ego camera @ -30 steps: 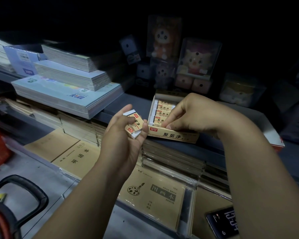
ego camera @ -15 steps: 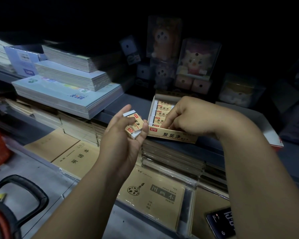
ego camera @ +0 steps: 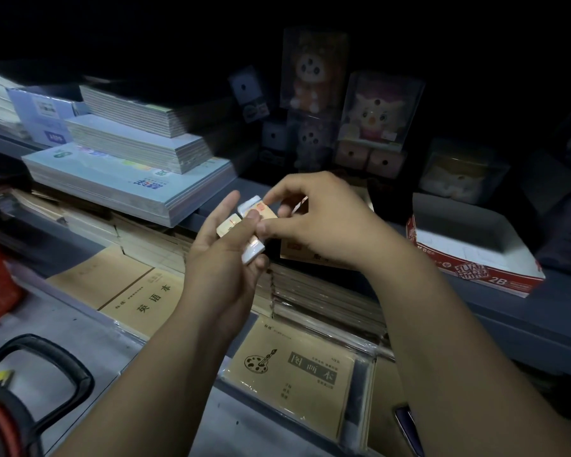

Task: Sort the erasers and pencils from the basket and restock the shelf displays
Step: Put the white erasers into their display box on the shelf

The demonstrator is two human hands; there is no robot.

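The left hand (ego camera: pixel 226 255) is held palm up in the middle of the scene, with its fingers curled loosely around a few small white erasers in tan paper sleeves (ego camera: pixel 253 225). The right hand (ego camera: pixel 323 219) has its thumb and forefinger pinched on the top eraser of this small pile, so both hands touch the erasers together. Just behind the right hand, mostly hidden by it, stands the tan cardboard eraser box (ego camera: pixel 297 250) on the edge of the grey metal shelf (ego camera: pixel 508 311). To the right on the same shelf lies a red and white cardboard tray marked 2B (ego camera: pixel 475 255). On the far left are stacks of pale blue exercise books (ego camera: pixel 129 179), and below, nearer, lie brown paper notebooks wrapped in clear plastic (ego camera: pixel 297 371). At the near left corner is the red plastic basket with a black handle (ego camera: pixel 47 364). In the dark far part stand plush toys in clear boxes (ego camera: pixel 376 113).
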